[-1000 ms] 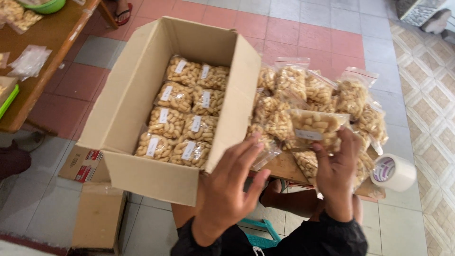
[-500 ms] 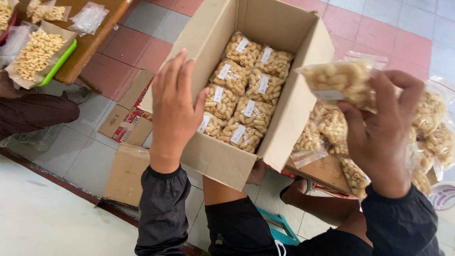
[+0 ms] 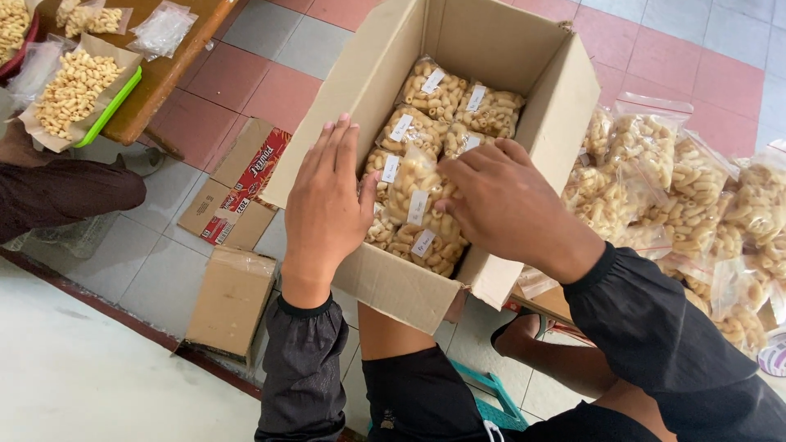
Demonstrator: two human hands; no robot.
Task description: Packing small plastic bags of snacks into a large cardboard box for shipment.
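A person in black sleeves bends over an open brown corrugated cardboard box (image 3: 393, 286) at the centre of the frame, its walls matte and its flaps raised. The left hand (image 3: 326, 209) lies flat, fingers straight and together, over the box's near-left rim. The right hand (image 3: 503, 205) reaches inside from the right, fingers curled down onto a clear crinkled plastic bag of pale curled snack pieces (image 3: 417, 200) bearing a small white paper label; whether the fingers pinch it cannot be told. The bag sits between the 2 hands, atop the packed layer, where about 7 bags of the same kind show. More glossy filled bags (image 3: 663, 184) are heaped at right, too overlapped to count. At upper left, a wooden worktop (image 3: 164, 78) carries a green-rimmed tray of loose snacks (image 3: 78, 86). 3 flattened or closed cartons (image 3: 233, 192) rest on the grey and red floor tiles (image 3: 270, 82) at lower left.
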